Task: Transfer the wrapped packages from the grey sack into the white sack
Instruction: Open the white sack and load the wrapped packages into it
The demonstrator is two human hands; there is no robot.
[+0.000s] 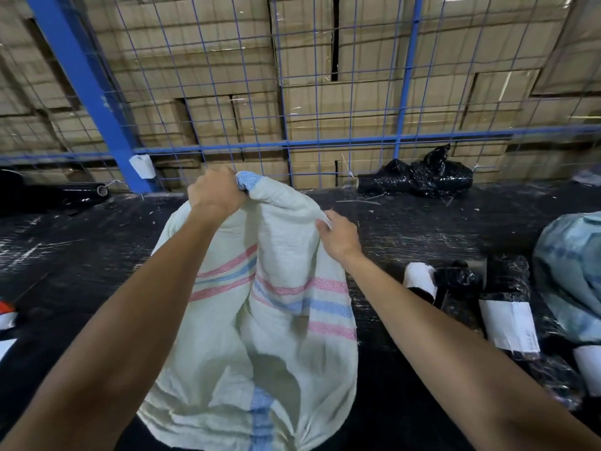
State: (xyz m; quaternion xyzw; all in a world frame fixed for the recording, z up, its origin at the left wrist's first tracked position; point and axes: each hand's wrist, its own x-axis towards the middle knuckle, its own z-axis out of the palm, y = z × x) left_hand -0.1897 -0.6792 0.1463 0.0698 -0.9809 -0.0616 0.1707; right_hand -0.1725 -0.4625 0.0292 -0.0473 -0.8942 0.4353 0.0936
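Holding the white sack (260, 320) mouth, left grip (216, 193) fisted, right grip (338, 236) pinching; next, spread it for wrapped packages (505, 307) lying right of the grips

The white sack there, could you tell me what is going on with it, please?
A person is holding the white sack up by its top edge, left hand bunched on one corner and right hand pinching the rim. Several black wrapped packages with white labels lie on the dark table to the right, beside the grey sack. None is visibly going in yet.
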